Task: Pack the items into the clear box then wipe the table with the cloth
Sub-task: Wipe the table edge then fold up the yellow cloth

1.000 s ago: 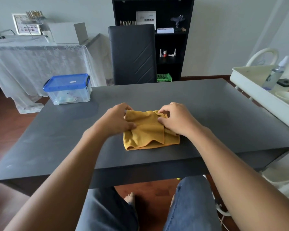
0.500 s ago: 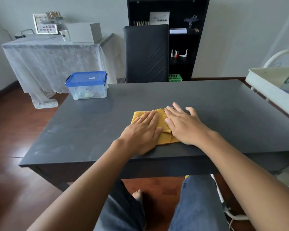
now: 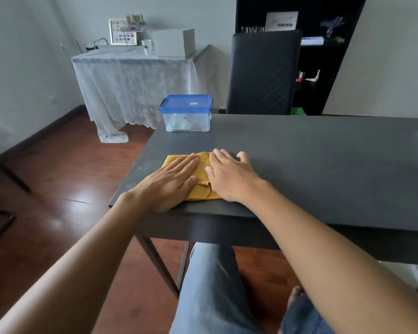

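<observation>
Bare forearms, blue denim jeans point(image 3: 210, 290)

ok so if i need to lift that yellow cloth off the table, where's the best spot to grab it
Probably the far left corner of the yellow cloth, coming from the left. It lies flat and folded on the table, with the left hand and right hand pressed flat over most of it; that corner is bare and near the table's left edge.
</observation>
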